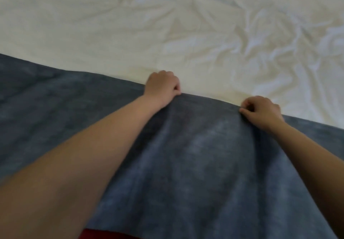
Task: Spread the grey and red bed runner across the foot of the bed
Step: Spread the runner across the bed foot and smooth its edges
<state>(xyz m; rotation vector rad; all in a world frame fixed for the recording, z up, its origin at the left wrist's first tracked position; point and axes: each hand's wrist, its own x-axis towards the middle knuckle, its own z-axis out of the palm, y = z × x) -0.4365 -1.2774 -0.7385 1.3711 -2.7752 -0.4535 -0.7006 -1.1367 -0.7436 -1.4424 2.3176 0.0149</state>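
Both hands pinch the runner's far edge

The left hand (162,87) and right hand (261,111) each grip the far hem of the grey bed runner (195,155), the left reaching farther. Its long axis runs left to right across the white bed (167,24); a red strip (104,234) shows nearest the person.

Both bare arms reach up from the bottom corners. The left hand (162,87), mid-frame, and the right hand (262,111), further right, are curled and pinch the bed runner (195,155).
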